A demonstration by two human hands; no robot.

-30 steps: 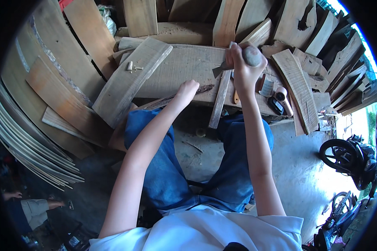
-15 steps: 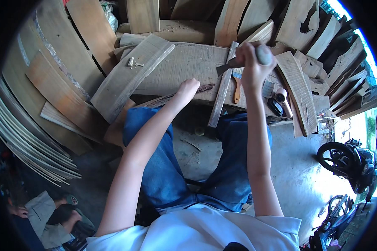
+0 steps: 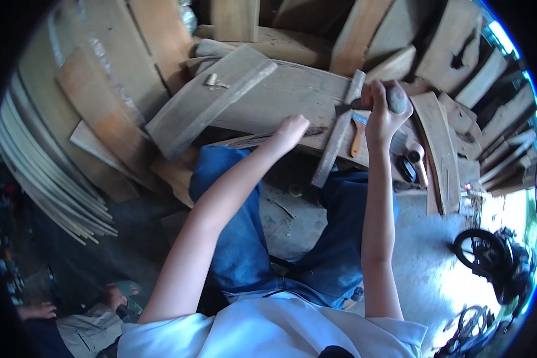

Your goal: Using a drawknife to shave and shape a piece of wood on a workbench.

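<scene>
My right hand [image 3: 385, 110] is raised over the right part of the bench, with its fingers wrapped round a chisel-like tool [image 3: 358, 105]. The tool's rounded grey handle end sticks out on the right, and its dark flat blade points left, over a narrow wooden strip [image 3: 333, 149]. My left hand [image 3: 293, 130] is closed in a fist at the bench's near edge, beside a dark, rough-edged piece of wood [image 3: 317, 131]. What its fingers hold, if anything, is hidden. A flat brush [image 3: 357, 136] with an orange handle lies between the strip and my right forearm.
A broad plank [image 3: 212, 98] lies aslant on the bench [image 3: 280, 95], with small wood chips on it. At right are a roller-like tool [image 3: 419, 161], a black object [image 3: 406, 169] and more boards [image 3: 438, 143]. Another person's leg [image 3: 92, 328] shows lower left; a motorbike [image 3: 495, 256] stands right.
The whole view has shifted, so bench and boards sit further right and a little lower. My right hand still holds the tool, its blade over the strip; my left hand stays closed.
</scene>
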